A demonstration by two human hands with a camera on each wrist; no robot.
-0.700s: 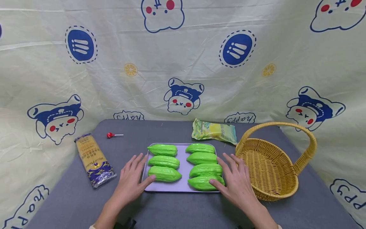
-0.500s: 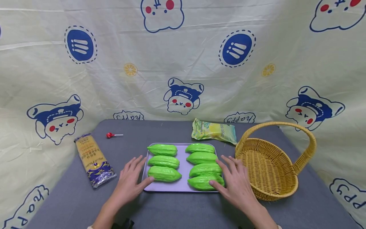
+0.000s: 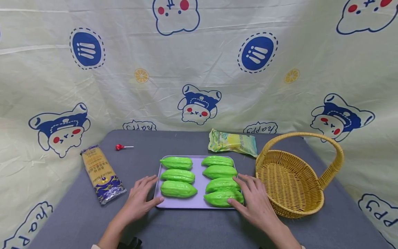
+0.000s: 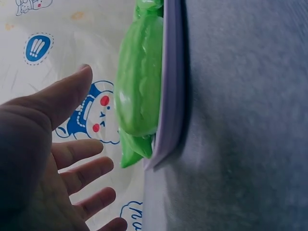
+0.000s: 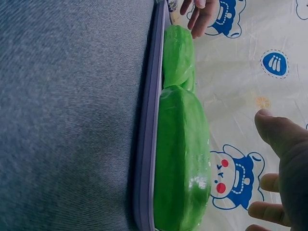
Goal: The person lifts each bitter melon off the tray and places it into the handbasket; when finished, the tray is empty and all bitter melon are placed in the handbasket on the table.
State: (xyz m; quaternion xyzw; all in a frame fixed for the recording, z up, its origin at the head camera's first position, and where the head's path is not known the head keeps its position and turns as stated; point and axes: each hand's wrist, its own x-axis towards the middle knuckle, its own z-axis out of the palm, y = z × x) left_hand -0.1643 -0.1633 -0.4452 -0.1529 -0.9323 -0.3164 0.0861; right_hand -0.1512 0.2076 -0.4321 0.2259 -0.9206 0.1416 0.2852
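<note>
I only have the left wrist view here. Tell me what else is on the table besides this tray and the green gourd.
Observer: A wicker basket stands right of the tray, apart from it.
Operator: Count the gourds for me.
Observer: Seven: three in the left column, four in the right; the near right gourd lies by the right hand.
Operator: Say where the right hand is.
Observer: Its fingers are spread at the tray's right edge; the left hand mirrors it on the left edge.
</note>
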